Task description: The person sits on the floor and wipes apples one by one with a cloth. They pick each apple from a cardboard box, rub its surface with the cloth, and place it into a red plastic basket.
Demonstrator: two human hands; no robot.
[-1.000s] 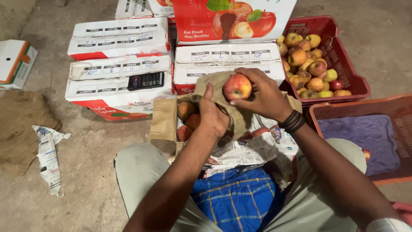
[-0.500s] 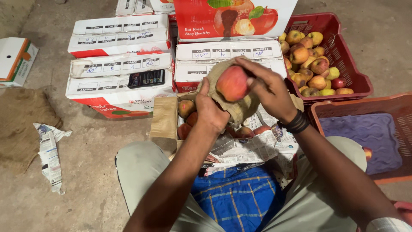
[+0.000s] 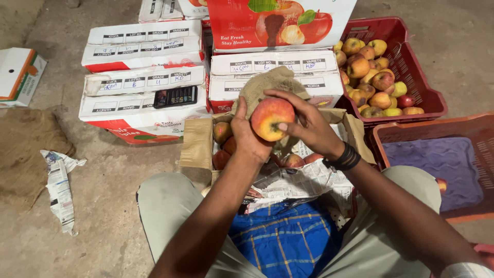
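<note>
The apple [image 3: 271,118] is round, red on top and yellow-orange at the bottom. It sits up in the air between both hands, just above an open cardboard box [image 3: 198,144] with more apples [image 3: 222,132] inside. A piece of brown sackcloth [image 3: 267,82] is behind the apple, partly under the left hand.

The floor [image 3: 103,190] is grey, dusty concrete. White and red fruit cartons [image 3: 141,95] are stacked in front, and a dark phone [image 3: 175,96] lies on one. A red crate [image 3: 411,77] full of red and yellow apples stands to the right. Near it is an orange crate [image 3: 463,128] with a purple liner [image 3: 437,164]. Crumpled newspaper [image 3: 303,183] lies on the person's lap, and a torn strip of newspaper [image 3: 59,188] lies on the floor to the left.

The left hand [image 3: 247,136] is curled against the apple's left side. The right hand [image 3: 306,123] wraps over the top and right side, thumb pressed on the front. Both hands hold the apple snugly.
</note>
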